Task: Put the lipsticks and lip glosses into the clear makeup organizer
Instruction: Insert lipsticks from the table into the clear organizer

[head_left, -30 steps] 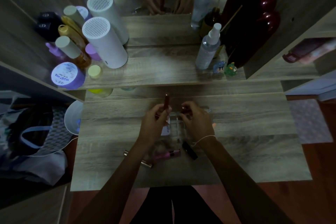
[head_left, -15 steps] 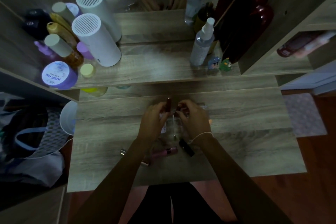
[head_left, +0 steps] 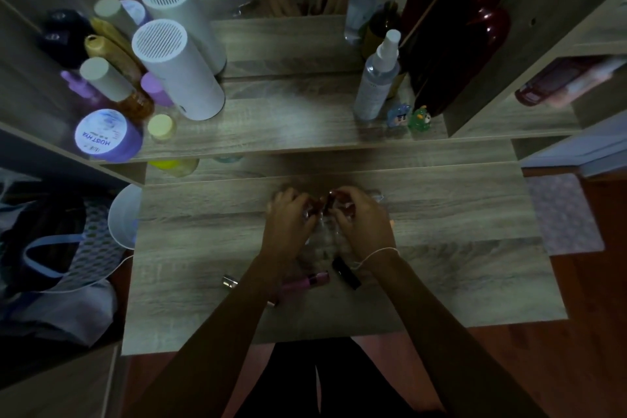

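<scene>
My left hand (head_left: 288,219) is shut on a dark red lipstick (head_left: 317,206) and holds it low at the top of the clear organizer (head_left: 325,241), which stands mid-table between both hands. Opposite it, my right hand (head_left: 364,222) curls over the organizer's right side and grips it. Most of the organizer is hidden by my fingers. Near my wrists lie a pink lip gloss (head_left: 310,281), a black lipstick (head_left: 346,272) and a silver-capped tube (head_left: 230,281), partly covered by my left forearm.
On the raised shelf behind stand white cylinders (head_left: 176,68), several bottles and a purple jar (head_left: 105,136) at left. At right are a spray bottle (head_left: 376,78) and two small figurines (head_left: 410,117). A mirror backs the shelf. A white bowl (head_left: 125,217) sits off the table's left edge.
My left hand has lowered the red lipstick from upright above the organizer down into its top. Both hands have closed in toward each other.
</scene>
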### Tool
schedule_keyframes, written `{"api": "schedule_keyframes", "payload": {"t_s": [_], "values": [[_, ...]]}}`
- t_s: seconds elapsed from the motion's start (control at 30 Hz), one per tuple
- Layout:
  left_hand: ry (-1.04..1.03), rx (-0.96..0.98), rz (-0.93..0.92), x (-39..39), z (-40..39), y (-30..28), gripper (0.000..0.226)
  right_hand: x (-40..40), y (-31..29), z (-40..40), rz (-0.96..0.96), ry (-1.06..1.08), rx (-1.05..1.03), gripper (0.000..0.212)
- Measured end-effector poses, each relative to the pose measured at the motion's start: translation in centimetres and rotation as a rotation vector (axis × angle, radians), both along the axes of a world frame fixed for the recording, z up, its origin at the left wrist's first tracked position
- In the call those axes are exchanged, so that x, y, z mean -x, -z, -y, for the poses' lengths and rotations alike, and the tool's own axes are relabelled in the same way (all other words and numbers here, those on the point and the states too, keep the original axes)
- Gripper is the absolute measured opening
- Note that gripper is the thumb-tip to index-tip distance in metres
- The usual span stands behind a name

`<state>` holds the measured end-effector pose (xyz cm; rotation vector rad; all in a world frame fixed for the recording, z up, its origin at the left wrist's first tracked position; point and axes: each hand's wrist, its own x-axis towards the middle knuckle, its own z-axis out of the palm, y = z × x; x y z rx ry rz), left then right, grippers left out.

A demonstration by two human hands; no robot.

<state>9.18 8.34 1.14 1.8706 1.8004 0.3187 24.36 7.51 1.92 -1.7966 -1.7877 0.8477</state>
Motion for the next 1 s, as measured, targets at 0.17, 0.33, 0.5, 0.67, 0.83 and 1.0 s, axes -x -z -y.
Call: {"api": "schedule_keyframes", "payload": {"t_s": [0.17,0.33,0.5,0.67,0.83,1.0], "values": [[-0.036,-0.018,-0.014,-0.3,0.3,0.0,0.029,-0.5,0.1,0.2,0.017,0.003,-0.003,0.031],[-0.058,-0.041,-0.028,-0.3,0.3,0.0,0.028,-0.6,-0.4,0.3,-0.019,0.017,-0.02,0.034],[-0.094,-0.047,-0.042,-0.1,0.3,-0.3,0.028,-0.7,-1.0,0.5,-0.035,0.02,-0.063,0.035],[-0.128,-0.077,-0.002,0.6,0.8,-1.1,0.027,-1.0,-1.6,1.2,-0.06,0.035,-0.092,0.035],[-0.223,-0.135,0.048,2.3,2.9,-2.0,0.026,-1.1,-2.0,2.2,-0.086,0.02,-0.114,0.03],[-0.37,-0.134,0.065,4.8,6.4,-2.0,0.023,-0.3,-2.0,3.7,-0.14,0.006,-0.035,0.021]]}}
